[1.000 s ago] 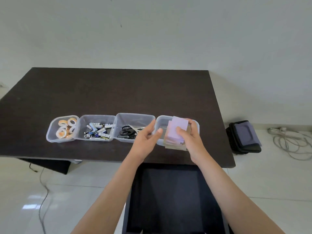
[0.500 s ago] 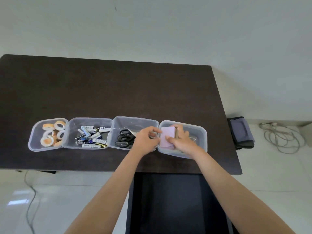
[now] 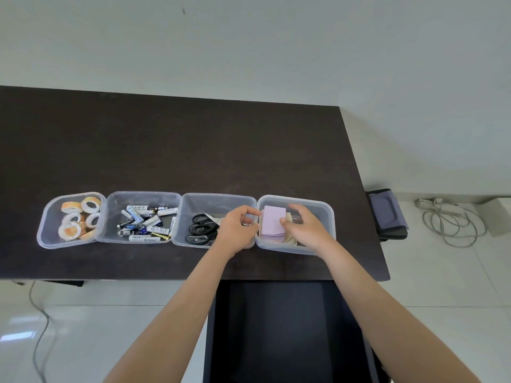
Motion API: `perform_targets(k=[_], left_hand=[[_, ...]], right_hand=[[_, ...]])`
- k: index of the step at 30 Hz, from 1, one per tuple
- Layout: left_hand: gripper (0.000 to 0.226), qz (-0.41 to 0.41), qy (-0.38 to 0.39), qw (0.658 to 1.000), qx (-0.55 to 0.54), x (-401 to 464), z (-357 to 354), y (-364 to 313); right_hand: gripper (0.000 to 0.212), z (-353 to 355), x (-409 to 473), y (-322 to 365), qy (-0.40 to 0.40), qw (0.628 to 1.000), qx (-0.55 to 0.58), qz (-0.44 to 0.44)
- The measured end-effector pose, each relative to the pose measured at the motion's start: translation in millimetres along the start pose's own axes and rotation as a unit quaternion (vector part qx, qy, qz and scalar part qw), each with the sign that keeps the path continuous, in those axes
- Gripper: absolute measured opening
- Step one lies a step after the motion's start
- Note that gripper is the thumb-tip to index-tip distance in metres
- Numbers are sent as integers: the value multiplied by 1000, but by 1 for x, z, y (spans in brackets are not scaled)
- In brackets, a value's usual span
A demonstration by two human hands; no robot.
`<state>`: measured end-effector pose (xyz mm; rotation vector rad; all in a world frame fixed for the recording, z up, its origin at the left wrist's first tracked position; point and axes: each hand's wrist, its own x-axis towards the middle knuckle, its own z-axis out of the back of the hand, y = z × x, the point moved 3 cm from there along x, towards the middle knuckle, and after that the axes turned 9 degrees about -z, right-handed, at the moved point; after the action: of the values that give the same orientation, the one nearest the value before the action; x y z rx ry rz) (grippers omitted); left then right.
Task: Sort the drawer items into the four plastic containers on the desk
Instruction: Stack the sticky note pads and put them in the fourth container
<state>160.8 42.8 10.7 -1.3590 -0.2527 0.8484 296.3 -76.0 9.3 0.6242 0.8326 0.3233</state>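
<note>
Four clear plastic containers stand in a row near the desk's front edge. From the left they hold tape rolls (image 3: 80, 217), batteries (image 3: 146, 222), black scissors (image 3: 200, 228) and note pads. A purple sticky-note pad (image 3: 272, 221) lies on beige pads in the rightmost container (image 3: 326, 214). My right hand (image 3: 307, 228) hovers inside that container with loosely spread fingers, its thumb touching the purple pad. My left hand (image 3: 237, 230) sits over the scissors container (image 3: 218, 197), thumb and curled fingers pinching the rim where it meets the rightmost one.
The dark desk (image 3: 193, 147) stretches back to a pale wall. Below its front edge an open dark drawer (image 3: 276, 327) shows nothing inside. On the tiled floor to the right lie a black pouch (image 3: 387, 214) and a coiled cable (image 3: 453, 225).
My right hand brought the purple pad down from above the rightmost container into it and has loosened its grip. My left hand moved to the container's rim. The camera view shifted left.
</note>
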Motion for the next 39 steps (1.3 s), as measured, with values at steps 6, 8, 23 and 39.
perform_targets(k=[6, 8, 23, 39], left_hand=[[28, -4, 15, 1000, 9, -3, 0, -4], [30, -1, 23, 1000, -1, -4, -1, -6], [29, -2, 48, 999, 13, -5, 4, -12], [28, -2, 49, 999, 8, -3, 5, -10]], right_hand=[[62, -6, -2, 3, 28, 994, -107, 7], [67, -6, -4, 7, 28, 993, -118, 16], [42, -1, 5, 3, 6, 998, -44, -44], [17, 2, -7, 10, -99, 992, -67, -39]])
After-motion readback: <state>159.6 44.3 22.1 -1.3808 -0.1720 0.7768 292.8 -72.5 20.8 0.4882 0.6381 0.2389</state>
